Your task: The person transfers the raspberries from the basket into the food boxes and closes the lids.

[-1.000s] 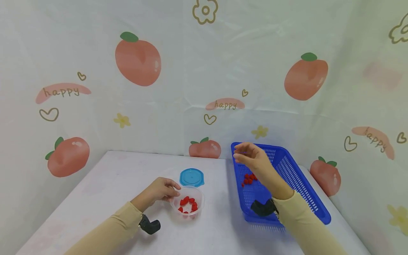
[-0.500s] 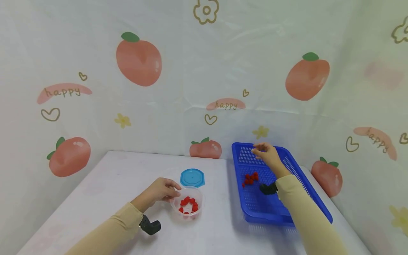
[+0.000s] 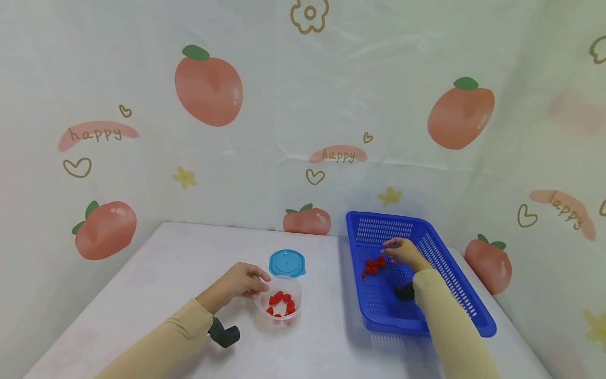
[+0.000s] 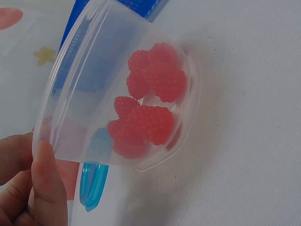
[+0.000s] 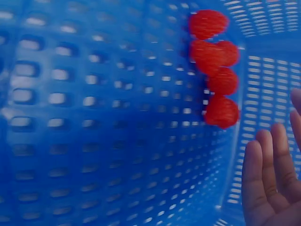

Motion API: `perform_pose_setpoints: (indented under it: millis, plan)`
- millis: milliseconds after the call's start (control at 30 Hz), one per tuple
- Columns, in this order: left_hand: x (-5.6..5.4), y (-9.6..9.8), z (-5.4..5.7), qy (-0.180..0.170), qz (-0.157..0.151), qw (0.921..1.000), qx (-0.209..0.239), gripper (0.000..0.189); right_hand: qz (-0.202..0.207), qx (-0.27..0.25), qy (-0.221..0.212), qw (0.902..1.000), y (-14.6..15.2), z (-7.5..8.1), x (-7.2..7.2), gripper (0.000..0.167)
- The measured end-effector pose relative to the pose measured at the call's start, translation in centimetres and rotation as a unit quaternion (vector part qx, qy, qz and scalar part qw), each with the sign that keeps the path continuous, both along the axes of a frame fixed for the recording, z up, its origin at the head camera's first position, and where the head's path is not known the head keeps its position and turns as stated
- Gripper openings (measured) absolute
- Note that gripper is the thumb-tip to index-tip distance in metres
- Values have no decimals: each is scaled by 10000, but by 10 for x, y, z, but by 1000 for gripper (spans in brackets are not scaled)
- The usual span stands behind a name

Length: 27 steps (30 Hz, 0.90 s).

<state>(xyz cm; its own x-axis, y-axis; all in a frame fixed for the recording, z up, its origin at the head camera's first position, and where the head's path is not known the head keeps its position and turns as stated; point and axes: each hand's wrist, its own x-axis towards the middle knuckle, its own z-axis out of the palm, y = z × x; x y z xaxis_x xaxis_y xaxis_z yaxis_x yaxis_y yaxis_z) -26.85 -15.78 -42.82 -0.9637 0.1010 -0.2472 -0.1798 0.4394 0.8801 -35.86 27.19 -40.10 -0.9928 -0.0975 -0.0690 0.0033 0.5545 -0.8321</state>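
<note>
My left hand (image 3: 239, 284) pinches the rim of a round clear plastic tub (image 4: 89, 108), which stands on the table. Inside the tub, several red raspberries (image 4: 153, 125) lie on the bottom, seen through its wall in the left wrist view. My right hand (image 3: 404, 252) reaches down into a blue perforated basket (image 3: 388, 308), its fingers extended and holding nothing. Close to its fingertips in the head view, a cluster of more raspberries (image 5: 221, 82) sits on the basket floor. In the right wrist view the fingers are apart from those berries.
A blue lid (image 3: 286, 263) lies flat on the white table (image 3: 189, 247), just behind the tub. The basket's raised walls surround my right hand. A printed cloth (image 3: 265, 105) hangs behind the table's back edge.
My right hand has moved right, then lowered into the basket toward the raspberries. My left hand keeps holding the tub in the same spot.
</note>
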Motion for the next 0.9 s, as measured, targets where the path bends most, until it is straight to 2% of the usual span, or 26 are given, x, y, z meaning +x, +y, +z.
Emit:
perform_pose_setpoints:
  millis: [133, 267, 533, 733, 900]
  plan:
    - [1, 1, 1, 8, 33, 10000, -17, 19, -105, 345, -155, 9992, 1, -3, 0, 35]
    - [2, 1, 2, 22, 33, 10000, -34, 19, -216, 481, -393, 9978, 2, -6, 1, 31]
    - [2, 1, 3, 0, 29, 10000, -15, 19, 61, 553, -940, 9940, 2, -11, 6, 25]
    - [1, 0, 3, -3, 12, 10000, 18, 19, 95, 681, -1080, 9918, 0, -7, 10, 26]
    - [1, 1, 3, 12, -7, 10000, 38, 19, 111, 981, -1006, 9900, -2, -4, 15, 17]
